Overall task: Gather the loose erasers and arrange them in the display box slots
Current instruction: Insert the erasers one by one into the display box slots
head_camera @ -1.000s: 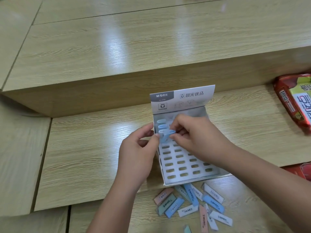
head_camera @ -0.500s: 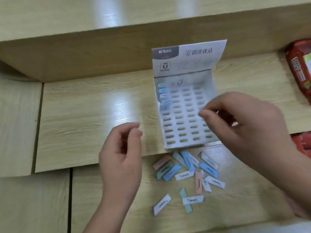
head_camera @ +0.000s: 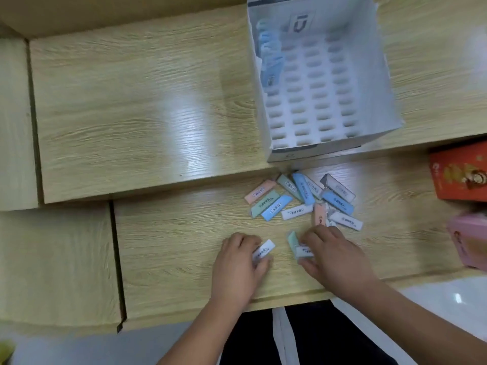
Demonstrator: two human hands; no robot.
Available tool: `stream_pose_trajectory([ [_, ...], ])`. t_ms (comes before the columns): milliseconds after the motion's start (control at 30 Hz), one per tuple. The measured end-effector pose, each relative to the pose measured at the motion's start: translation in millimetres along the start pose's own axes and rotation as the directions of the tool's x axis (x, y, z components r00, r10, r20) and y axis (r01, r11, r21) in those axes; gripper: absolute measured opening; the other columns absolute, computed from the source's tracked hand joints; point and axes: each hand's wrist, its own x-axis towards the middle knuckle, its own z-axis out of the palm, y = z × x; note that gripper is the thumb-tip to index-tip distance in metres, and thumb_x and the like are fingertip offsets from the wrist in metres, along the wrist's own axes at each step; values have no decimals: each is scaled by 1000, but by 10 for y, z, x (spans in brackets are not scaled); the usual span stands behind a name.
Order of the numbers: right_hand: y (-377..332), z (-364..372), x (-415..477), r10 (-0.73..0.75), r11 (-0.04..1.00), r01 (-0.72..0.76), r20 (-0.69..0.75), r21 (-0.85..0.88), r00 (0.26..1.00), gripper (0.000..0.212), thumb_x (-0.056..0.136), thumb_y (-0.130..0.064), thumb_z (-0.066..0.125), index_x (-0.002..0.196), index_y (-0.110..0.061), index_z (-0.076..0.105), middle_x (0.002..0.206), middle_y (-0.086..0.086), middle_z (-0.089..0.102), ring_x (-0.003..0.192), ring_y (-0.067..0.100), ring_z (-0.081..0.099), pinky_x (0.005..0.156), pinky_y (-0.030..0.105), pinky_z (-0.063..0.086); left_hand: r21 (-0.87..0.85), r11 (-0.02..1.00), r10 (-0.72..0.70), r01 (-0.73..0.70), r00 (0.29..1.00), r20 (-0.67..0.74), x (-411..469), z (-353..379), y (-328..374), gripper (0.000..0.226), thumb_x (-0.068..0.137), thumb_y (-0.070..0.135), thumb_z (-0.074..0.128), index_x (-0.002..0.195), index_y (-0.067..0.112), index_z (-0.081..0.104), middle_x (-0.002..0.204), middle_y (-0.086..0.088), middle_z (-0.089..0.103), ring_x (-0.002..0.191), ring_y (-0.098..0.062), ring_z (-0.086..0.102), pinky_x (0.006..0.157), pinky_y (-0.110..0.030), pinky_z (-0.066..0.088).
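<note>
White eraser point(head_camera: 263, 250) in left grip point(head_camera: 238, 262)

A wide stretch of bare surface point(head_camera: 137, 106) is lying open left of the display box point(head_camera: 311, 152) and of the loose erasers point(head_camera: 300, 198), on both the raised level and the lower one. That pile is sitting between the hands and the box's front wall, crowding the straight way up. The left hand point(head_camera: 237, 264), pinching a white eraser point(head_camera: 264, 250), and the right hand point(head_camera: 337, 259), gripping a second white eraser point(head_camera: 304, 252), are leaving a narrow gap of wood between them. On the right, a red packet point(head_camera: 461, 177) and a pink box point(head_camera: 470, 241) are hemming the lower level. Blue erasers point(head_camera: 268, 56) are filling the far slots of the box's left column; the other slots are standing open.
</note>
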Motion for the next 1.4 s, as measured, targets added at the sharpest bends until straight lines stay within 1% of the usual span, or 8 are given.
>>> stream_pose_trajectory([
  [233, 20, -162, 140, 47, 983, -54, 41, 174, 998, 18, 83, -45, 69, 90, -35, 56, 89, -18, 52, 92, 9, 49, 61, 25, 33, 13, 1000, -25, 26, 998, -56, 207, 34, 300, 10, 84, 28, 64, 94, 26, 63, 98, 8, 58, 96, -16, 54, 70, -34, 50],
  [400, 25, -675, 148, 117, 898, -94, -26, 430, 993, 14, 83, -46, 67, 85, -38, 56, 72, -18, 59, 69, 1, 57, 59, 28, 46, -227, 970, -93, 81, 995, -42, 316, -251, 438, 17, 86, 33, 65, 79, 30, 49, 74, 13, 57, 69, -9, 54, 59, -31, 44],
  [533, -37, -1326, 119, 11, 804, 69, -130, 590, 991, 10, 88, -43, 61, 94, -48, 67, 82, -15, 65, 67, 6, 66, 60, 20, 50, -468, 883, 18, -31, 999, -32, 282, -733, 649, 20, 86, 27, 68, 80, 32, 50, 74, 10, 62, 67, -8, 55, 62, -33, 47],
  [633, -76, -1883, 138, -61, 852, 199, -285, 485, 957, 28, 92, -44, 49, 115, -43, 66, 85, -30, 58, 71, -6, 61, 65, 5, 39, -621, 782, 98, -62, 995, 24, 208, -1216, 902, 17, 82, 35, 70, 83, 31, 53, 71, 1, 68, 58, -12, 55, 58, -31, 42],
  [767, -114, -2482, 293, -138, 858, 280, -333, 430, 933, 37, 91, -35, 44, 126, -41, 56, 91, -24, 58, 80, 3, 61, 67, 11, 41, -668, 725, 99, -168, 985, -141, 299, -1788, 1204, 21, 74, 48, 68, 87, 38, 55, 75, 0, 70, 65, -25, 68, 57, -39, 51],
  [1000, -212, -2829, 1032, -82, 856, 251, -361, 453, 929, 19, 84, -25, 68, 91, -41, 59, 79, -22, 63, 72, -5, 59, 60, 11, 43, -599, 743, 17, -298, 904, -428, 860, -2168, 1390, 22, 91, 24, 70, 102, 42, 62, 91, 17, 66, 81, -11, 65, 71, -26, 52],
  [1167, -318, -2719, 1325, -190, 903, 290, -313, 316, 931, 19, 91, -23, 62, 101, -38, 68, 98, -19, 56, 86, -1, 56, 76, 22, 46, -646, 723, -25, -244, 925, -378, 987, -2168, 1407, 28, 93, 12, 65, 98, 39, 68, 94, 21, 71, 83, 0, 67, 68, -14, 50],
  [1400, -353, -2676, 1335, -221, 931, 306, -357, 201, 908, 16, 92, -26, 60, 105, -34, 55, 97, -16, 58, 84, 4, 56, 73, 29, 49, -680, 703, -45, -210, 940, -337, 952, -2158, 1346, 39, 90, 6, 65, 108, 41, 70, 106, 19, 72, 99, 1, 67, 78, -16, 51],
])
